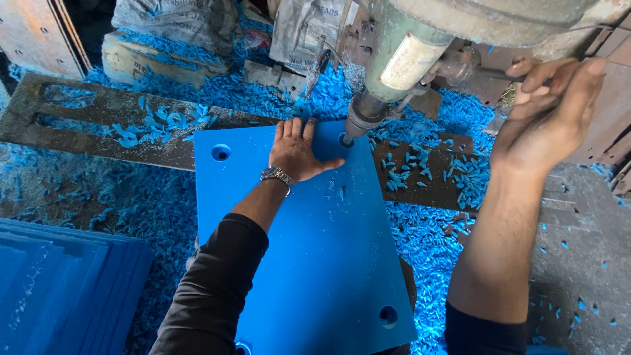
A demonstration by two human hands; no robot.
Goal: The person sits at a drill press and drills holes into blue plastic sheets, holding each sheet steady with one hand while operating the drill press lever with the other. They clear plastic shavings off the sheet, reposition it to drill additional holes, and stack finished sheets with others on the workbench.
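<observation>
A blue plastic sheet with round holes near its corners lies flat on the metal drill table. My left hand presses flat on the sheet's far edge, fingers spread, a wristwatch on the wrist. Just right of that hand, the green drill press head comes down, and its bit meets the sheet at a hole near the far right corner. My right hand is raised at the right, fingers curled around the machine's thin metal feed lever.
Blue plastic shavings cover the table and floor all around the sheet. A stack of more blue sheets sits at the lower left. Sacks and metal plates stand behind the machine.
</observation>
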